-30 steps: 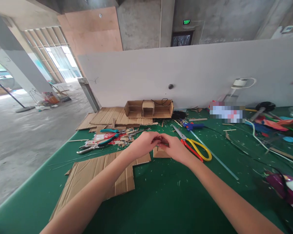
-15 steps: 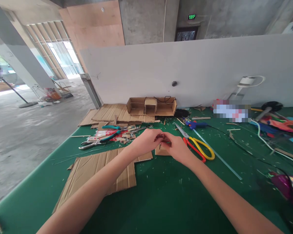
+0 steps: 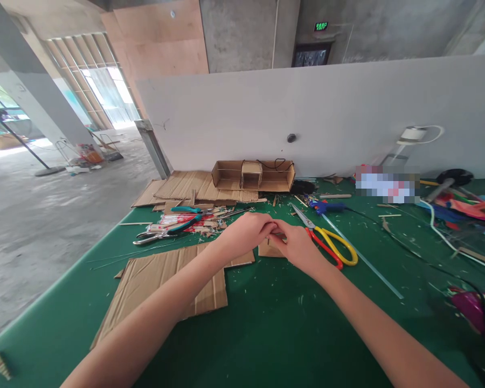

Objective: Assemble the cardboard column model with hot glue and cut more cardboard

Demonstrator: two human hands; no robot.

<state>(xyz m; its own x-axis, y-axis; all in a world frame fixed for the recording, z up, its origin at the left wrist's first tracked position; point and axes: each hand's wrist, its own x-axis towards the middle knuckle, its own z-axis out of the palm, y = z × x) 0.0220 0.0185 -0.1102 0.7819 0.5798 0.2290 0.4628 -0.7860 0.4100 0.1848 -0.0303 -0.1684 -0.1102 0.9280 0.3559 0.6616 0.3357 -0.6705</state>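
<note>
My left hand and my right hand meet fingertip to fingertip above the green table, both pinched closed on something small that I cannot make out. Just under and behind them lies a small cardboard piece. A large flat cardboard sheet lies under my left forearm. Yellow and red scissors lie right beside my right hand.
Teal-handled pliers and a heap of sticks and scraps lie to the left. A cardboard box model and flat cardboard stand by the grey partition. A blue glue gun, cables and colourful clutter fill the right side. A purple tool sits at the right edge.
The hands stay joined at the same spot with only small finger shifts. The camera has turned slightly, so the scene sits a little further right.
</note>
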